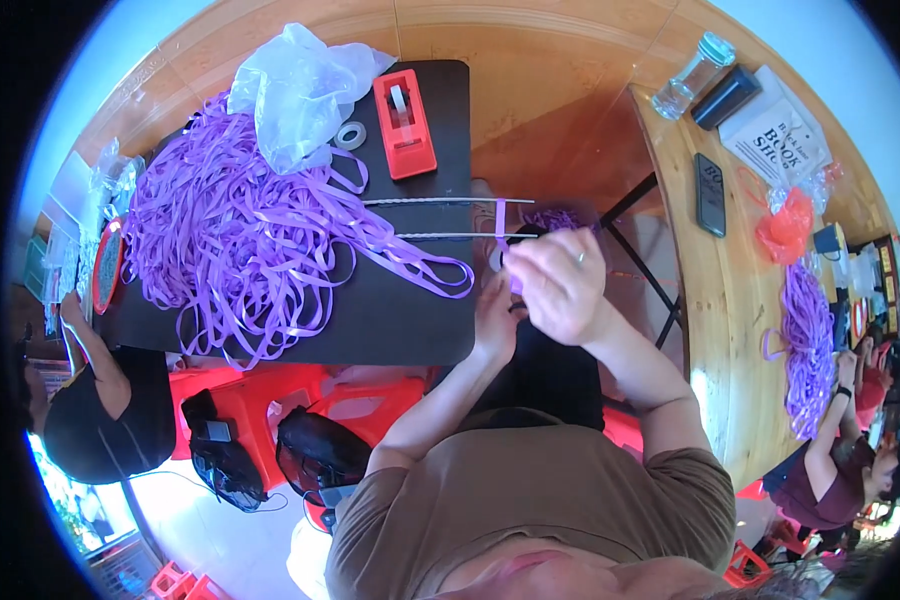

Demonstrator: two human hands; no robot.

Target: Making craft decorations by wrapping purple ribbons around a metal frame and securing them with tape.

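Note:
Two thin metal rods point(450, 202) stick out side by side past the right edge of a black table point(410, 335). A strip of purple ribbon point(501, 217) is looped across both rods near their tips and runs down to my hands. My left hand point(495, 322) is closed below the rods, its fingers at a bit of purple ribbon. Just right of it and higher, my right hand point(562, 283) is closed in a pinch at the ribbon's lower part, hiding most of it. A large heap of purple ribbon point(235, 230) covers the table's left part, with some strands trailing toward the rods.
A clear plastic bag point(295, 95), a tape roll point(350, 136) and a red tape dispenser point(406, 130) are at the table's far side. Rightward, a wooden table point(715, 330) holds a phone point(710, 195), a bottle point(692, 78) and another ribbon bundle point(808, 350). People sit on both sides.

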